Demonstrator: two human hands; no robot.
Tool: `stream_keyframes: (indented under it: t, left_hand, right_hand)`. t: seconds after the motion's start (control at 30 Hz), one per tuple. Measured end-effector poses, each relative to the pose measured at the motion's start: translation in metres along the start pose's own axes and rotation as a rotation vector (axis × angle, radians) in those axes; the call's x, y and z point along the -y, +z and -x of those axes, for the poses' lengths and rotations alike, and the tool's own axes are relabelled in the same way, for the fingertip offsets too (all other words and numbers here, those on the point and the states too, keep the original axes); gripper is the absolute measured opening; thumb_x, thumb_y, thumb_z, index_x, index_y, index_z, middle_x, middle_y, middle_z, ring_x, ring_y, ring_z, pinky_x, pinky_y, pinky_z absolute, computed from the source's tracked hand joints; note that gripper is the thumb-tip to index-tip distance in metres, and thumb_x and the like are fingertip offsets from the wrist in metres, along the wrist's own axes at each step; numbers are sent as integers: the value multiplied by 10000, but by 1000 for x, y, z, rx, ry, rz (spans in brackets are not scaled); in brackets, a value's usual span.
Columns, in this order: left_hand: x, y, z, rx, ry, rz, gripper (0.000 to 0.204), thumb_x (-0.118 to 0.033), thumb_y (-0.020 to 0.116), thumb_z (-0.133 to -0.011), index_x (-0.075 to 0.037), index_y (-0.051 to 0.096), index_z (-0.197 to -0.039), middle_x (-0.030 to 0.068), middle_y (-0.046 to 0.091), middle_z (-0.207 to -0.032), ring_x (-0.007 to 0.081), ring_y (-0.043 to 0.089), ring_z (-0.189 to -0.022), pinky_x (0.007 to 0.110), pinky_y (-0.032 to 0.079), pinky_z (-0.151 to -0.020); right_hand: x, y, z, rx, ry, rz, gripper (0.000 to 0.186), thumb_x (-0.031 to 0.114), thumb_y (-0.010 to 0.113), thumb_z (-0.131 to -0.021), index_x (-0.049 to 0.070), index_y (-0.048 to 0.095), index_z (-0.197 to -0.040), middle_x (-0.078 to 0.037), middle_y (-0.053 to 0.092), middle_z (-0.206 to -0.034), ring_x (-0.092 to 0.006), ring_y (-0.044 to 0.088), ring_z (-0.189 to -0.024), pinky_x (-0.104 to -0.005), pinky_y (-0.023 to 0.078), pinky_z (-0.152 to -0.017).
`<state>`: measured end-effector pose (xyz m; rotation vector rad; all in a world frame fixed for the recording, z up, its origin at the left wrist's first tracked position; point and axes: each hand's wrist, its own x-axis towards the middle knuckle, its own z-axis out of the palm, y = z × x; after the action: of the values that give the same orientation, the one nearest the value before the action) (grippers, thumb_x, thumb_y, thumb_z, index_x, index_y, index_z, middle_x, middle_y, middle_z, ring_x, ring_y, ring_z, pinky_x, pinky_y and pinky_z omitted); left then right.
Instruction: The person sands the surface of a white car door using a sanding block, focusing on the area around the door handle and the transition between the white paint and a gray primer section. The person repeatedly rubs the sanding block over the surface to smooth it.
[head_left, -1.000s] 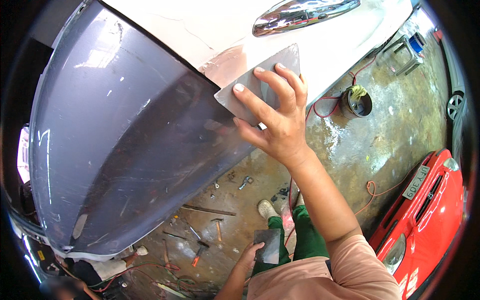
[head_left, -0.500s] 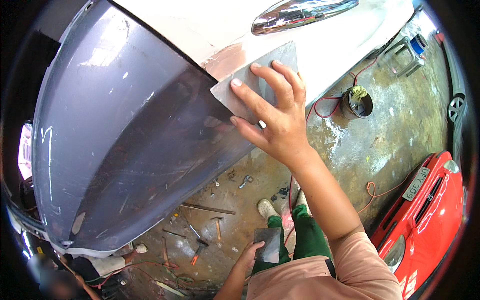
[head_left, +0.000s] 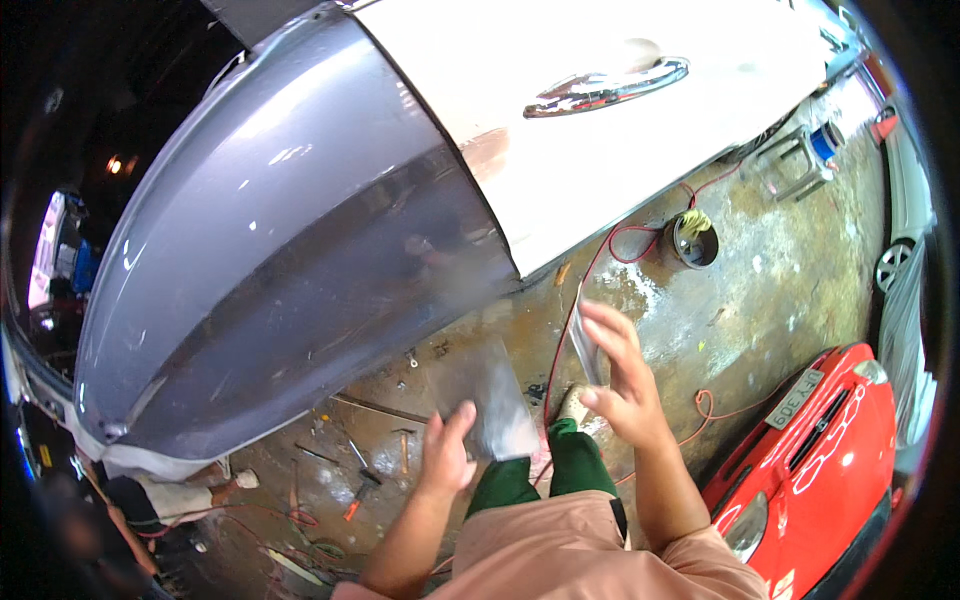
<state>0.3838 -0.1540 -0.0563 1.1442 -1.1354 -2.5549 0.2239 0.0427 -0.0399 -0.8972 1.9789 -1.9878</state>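
My left hand (head_left: 445, 445) grips a metal spreader plate (head_left: 495, 405), blurred by motion. To its right, my right hand (head_left: 625, 385) holds a second thin spreader (head_left: 585, 340), seen nearly edge-on, below the car body. Ahead of my hands are a dark grey body panel (head_left: 260, 240) and a white panel (head_left: 580, 170) beside it, divided by a dark seam. The white panel carries a chrome handle (head_left: 570, 100) and a pinkish patch of filler (head_left: 484, 150) near the seam.
A red car (head_left: 840, 460) is low at the right, a grey car (head_left: 907, 190) behind it. A bucket (head_left: 690, 250), stool (head_left: 790, 170), red hoses and scattered tools (head_left: 404, 450) are on the stained floor. Another person (head_left: 170, 505) is low at the lower left.
My right hand and its spreader have come down off the panel, toward me. My left hand has risen with its plate. The view has shifted, showing more of the white panel.
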Motion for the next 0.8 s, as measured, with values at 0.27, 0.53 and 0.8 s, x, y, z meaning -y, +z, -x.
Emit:
stream_keyframes:
  t: [0.27,0.53,0.8]
  left_hand:
    - [-56,103,27,104,207,-13,335,-88,580,-1023,5,526,-1341,79,618,-1293,171,583,-1170,345,437,-1053]
    - [-67,87,51,-2,473,-136,302,-66,578,-1025,12,529,-1313,79,624,-1240,142,580,-1103,312,457,-1001]
    - [-96,97,83,39,1043,-673,258,-88,585,-1022,55,587,-1236,104,677,-1141,176,608,-991,314,479,-906]
  right_hand:
    - [89,-8,21,301,-215,136,622,332,795,-781,154,664,-1362,-206,494,-1464,-445,428,-1372,-551,333,-1133]
    - [69,-37,34,258,26,649,566,262,781,-787,132,670,-1327,-149,511,-1441,-368,467,-1329,-486,371,-1127]
    - [95,-26,41,-22,106,162,594,229,773,-798,106,636,-1363,-150,479,-1459,-358,451,-1341,-469,351,-1140]
